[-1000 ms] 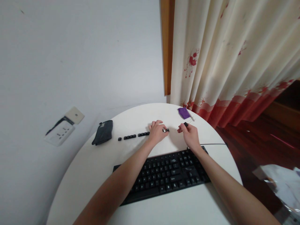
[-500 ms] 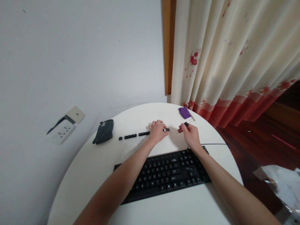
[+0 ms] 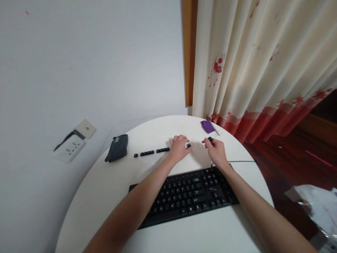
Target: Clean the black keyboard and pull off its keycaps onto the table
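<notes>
My left hand (image 3: 179,148) rests on the white table, its thumb and index finger curled around the two sides of a small black keycap (image 3: 189,145). To its left runs a row of black keycaps (image 3: 146,153), partly hidden behind this hand. My right hand (image 3: 216,150) is closed on a small black-handled tool (image 3: 210,139); thin wire-like lines show near its fingertips, too fine to make out clearly. Below both hands lies a black keyboard (image 3: 184,196), partly covered by my forearms.
A dark zip pouch (image 3: 117,148) lies at the table's left edge. Purple cloth (image 3: 207,126) and a thin pale stick are at the back right. The keyboard cable (image 3: 242,161) runs off the right edge. Wall and curtain (image 3: 237,70) border the round table (image 3: 168,121).
My left fingers have opened slightly around the keycap. My right hand has turned a little and shifted slightly right with the black-handled tool.
</notes>
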Available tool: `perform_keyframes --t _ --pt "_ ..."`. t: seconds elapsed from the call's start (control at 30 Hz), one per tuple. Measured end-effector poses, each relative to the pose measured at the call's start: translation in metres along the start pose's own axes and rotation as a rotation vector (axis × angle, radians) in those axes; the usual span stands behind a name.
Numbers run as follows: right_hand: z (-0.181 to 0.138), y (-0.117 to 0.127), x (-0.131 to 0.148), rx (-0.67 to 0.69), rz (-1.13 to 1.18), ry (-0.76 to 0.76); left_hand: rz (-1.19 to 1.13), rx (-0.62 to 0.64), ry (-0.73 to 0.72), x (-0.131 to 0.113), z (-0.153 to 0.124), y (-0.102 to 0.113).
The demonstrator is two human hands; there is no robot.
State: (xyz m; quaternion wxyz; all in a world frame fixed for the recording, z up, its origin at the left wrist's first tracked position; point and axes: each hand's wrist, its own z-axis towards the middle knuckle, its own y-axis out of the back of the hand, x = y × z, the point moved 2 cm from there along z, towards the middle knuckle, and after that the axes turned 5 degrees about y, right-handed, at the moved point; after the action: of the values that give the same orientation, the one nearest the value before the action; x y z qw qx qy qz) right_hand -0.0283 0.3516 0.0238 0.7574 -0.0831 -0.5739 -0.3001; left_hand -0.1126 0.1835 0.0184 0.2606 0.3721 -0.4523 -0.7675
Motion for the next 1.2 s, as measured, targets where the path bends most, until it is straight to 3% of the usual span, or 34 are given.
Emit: perform_keyframes --t 0.23,0.33,0.43,0.53,0.9,1.2 --pt "0.007 0.013 0.013 0.186 -0.052 0.066 -0.181 0.004 -0.224 -0.014 0.001 0.004" --pt "0.006 0.023 0.023 0.432 -0.038 0.101 -0.231 -0.035 -0.244 -0.013 0.001 0.004" --pt "-0.001 0.032 0.03 0.734 -0.011 0.043 -0.269 -0.067 -0.225 -0.012 0.0 0.004" --pt "-0.007 0.038 0.033 0.904 -0.023 -0.016 -0.286 -0.057 -0.223 -0.013 -0.001 0.004" --pt "-0.009 0.042 0.037 1.065 0.005 0.046 -0.319 -0.011 -0.246 -0.015 -0.004 0.003" --pt "-0.015 0.04 0.036 1.17 0.053 -0.059 -0.328 -0.002 -0.259 -0.017 -0.005 0.003"
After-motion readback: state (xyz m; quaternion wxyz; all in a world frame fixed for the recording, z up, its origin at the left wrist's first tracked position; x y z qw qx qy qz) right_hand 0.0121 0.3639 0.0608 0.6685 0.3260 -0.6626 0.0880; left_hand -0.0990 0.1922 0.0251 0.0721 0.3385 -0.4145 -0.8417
